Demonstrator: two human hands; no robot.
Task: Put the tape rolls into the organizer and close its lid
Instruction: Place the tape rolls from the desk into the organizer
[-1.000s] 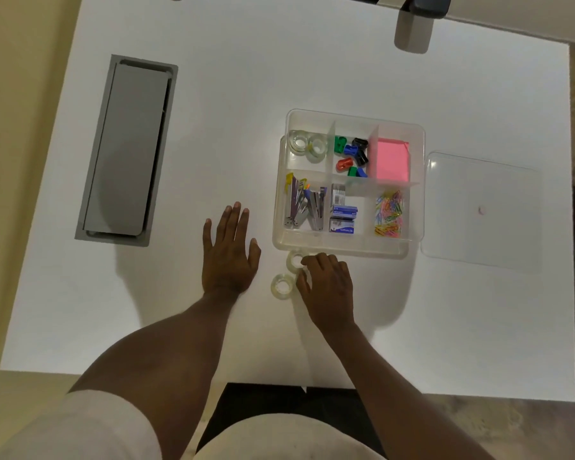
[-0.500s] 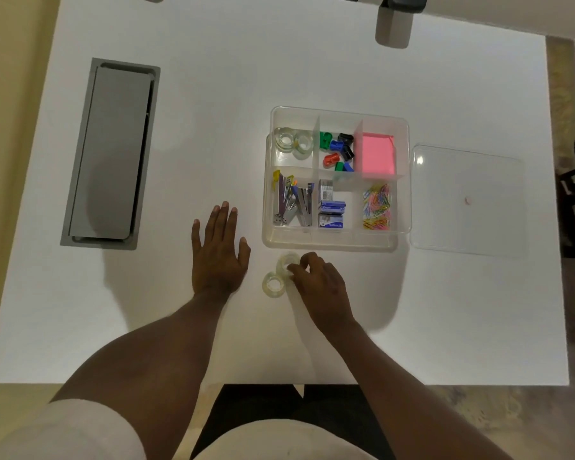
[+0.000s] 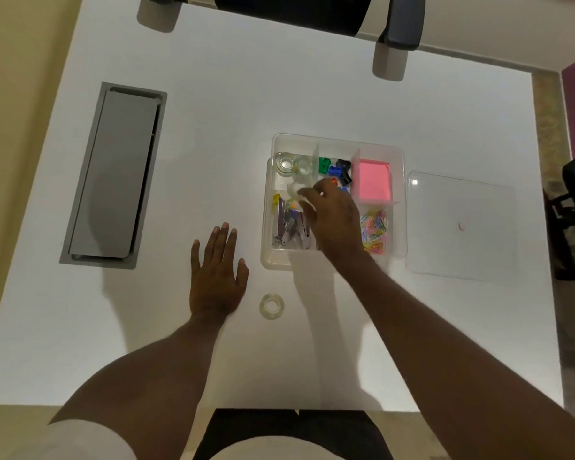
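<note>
Two clear tape rolls [image 3: 293, 165] lie in the far-left compartment of the open organizer [image 3: 399, 207] as the right hand [image 3: 334, 217] pinches a third roll [image 3: 294, 191] over that compartment's near edge. A fourth roll [image 3: 272, 305] lies flat on the white table [image 3: 246, 94], just beside the left hand [image 3: 217, 277], which rests spread and palm-down. The clear lid [image 3: 462, 227] lies right of the organizer.

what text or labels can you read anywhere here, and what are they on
None can be read.
The right hand covers most of the middle front compartment of the organizer, so no box print shows.
Pink sticky notes: blank.
Tape rolls in the compartment, the roll on the table, the lid: no visible print.
</note>
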